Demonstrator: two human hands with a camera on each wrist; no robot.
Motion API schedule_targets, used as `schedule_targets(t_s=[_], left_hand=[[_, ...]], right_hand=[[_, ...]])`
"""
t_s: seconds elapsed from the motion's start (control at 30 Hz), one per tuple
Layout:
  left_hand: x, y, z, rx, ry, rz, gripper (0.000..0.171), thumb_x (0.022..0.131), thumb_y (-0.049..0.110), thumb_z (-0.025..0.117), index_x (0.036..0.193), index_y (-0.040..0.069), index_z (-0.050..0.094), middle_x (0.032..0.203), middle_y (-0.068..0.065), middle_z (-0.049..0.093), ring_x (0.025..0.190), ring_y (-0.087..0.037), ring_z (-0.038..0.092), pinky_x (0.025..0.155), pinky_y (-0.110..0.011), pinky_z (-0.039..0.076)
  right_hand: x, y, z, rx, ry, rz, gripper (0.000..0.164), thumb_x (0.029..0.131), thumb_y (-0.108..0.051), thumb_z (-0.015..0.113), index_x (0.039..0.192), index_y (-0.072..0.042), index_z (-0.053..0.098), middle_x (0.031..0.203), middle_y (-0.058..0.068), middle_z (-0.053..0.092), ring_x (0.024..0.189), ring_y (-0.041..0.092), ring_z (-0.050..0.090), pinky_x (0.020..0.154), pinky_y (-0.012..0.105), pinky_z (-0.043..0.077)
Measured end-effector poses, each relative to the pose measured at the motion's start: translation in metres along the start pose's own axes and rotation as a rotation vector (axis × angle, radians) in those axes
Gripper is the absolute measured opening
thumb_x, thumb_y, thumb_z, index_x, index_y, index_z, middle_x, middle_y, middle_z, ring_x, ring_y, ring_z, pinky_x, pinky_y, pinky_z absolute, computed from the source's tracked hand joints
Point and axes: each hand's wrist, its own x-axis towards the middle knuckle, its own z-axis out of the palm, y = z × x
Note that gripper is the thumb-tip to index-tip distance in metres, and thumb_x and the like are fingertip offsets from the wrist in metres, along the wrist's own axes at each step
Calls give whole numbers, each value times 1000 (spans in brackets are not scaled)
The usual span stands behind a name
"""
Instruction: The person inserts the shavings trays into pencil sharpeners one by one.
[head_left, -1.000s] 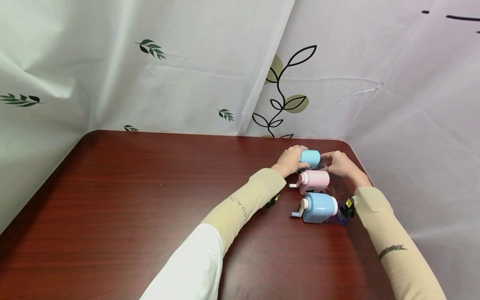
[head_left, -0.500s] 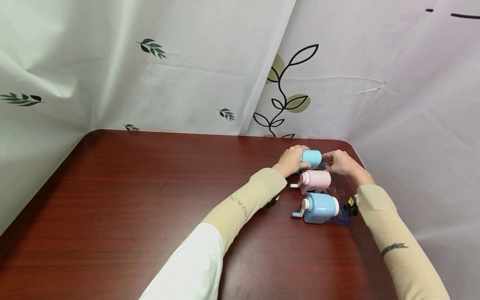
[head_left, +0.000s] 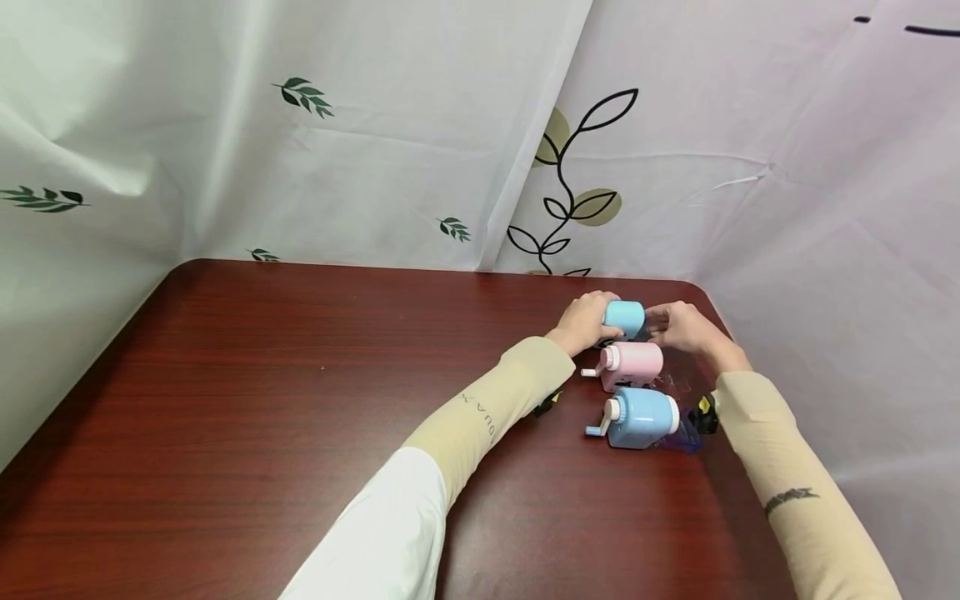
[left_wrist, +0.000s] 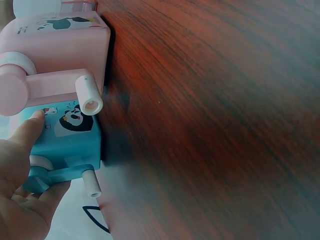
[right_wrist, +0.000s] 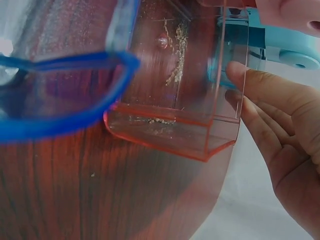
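My left hand (head_left: 581, 323) grips a teal crank pencil sharpener (head_left: 624, 317) at the far right of the table. In the left wrist view, its panda print (left_wrist: 75, 120) faces up, and the thumb lies over that side near the crank end. At the opposite end, my right hand (head_left: 681, 327) pinches the sharpener's clear shavings drawer (right_wrist: 256, 59) between thumb and finger, partly seen through another drawer. Nearer the body, a pink sharpener (head_left: 637, 362) and a blue sharpener (head_left: 642, 419) lie in the same row, their cranks pointing left.
The pink sharpener's see-through drawer (right_wrist: 160, 125) holds some shavings and stands right beside my right fingers. A blue see-through drawer (right_wrist: 65, 129) sticks out closer to the right wrist camera. A white patterned curtain (head_left: 375, 150) hangs behind the dark red table (head_left: 337, 400).
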Motion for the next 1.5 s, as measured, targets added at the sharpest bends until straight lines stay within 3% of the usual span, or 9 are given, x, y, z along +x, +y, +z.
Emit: schedule_targets(t_s=[0.2, 0.47, 0.67, 0.83, 1.03, 1.5], left_hand=[[0, 1, 0, 16, 5, -7, 59, 86, 37, 71, 137, 17, 52, 134, -2, 57, 111, -16, 60, 91, -26, 49], [1, 1, -1, 20, 13, -11, 58, 85, 37, 72, 136, 18, 53, 132, -1, 59, 109, -15, 60, 90, -26, 49], [2, 1, -1, 25, 11, -21, 58, 85, 37, 72, 136, 18, 53, 132, -1, 58, 109, -15, 60, 90, -26, 50], [1, 2, 0, 32, 7, -22, 58, 86, 37, 71, 137, 17, 52, 132, -2, 58, 111, -16, 60, 92, -27, 49], [1, 4, 0, 54, 2, -16, 58, 86, 37, 70, 137, 17, 51, 131, -2, 58, 112, -16, 59, 93, -26, 49], [2, 4, 2, 62, 1, -20, 58, 87, 38, 69, 138, 18, 50, 134, -2, 57, 114, -16, 58, 93, -26, 48]], right_hand=[[1, -1, 1, -3, 5, -37, 51, 80, 3, 71, 125, 17, 53, 113, 34, 63, 99, 42, 66, 80, 45, 56], [6, -8, -1, -52, 21, -95, 39, 74, 2, 75, 110, 10, 64, 97, 24, 71, 85, 31, 69, 74, 42, 56], [7, -9, 0, -55, 23, -92, 42, 75, 2, 75, 114, 12, 62, 101, 27, 69, 89, 35, 70, 76, 44, 57], [8, -7, 2, -58, 24, -99, 37, 75, 2, 75, 109, 10, 64, 96, 24, 71, 84, 29, 69, 75, 42, 56], [7, -7, 3, -37, 27, -101, 45, 75, 4, 75, 116, 15, 60, 104, 30, 68, 90, 38, 69, 76, 43, 57], [8, -6, 4, -29, 45, -109, 42, 74, 2, 76, 113, 11, 64, 100, 26, 70, 87, 32, 71, 73, 39, 57]])
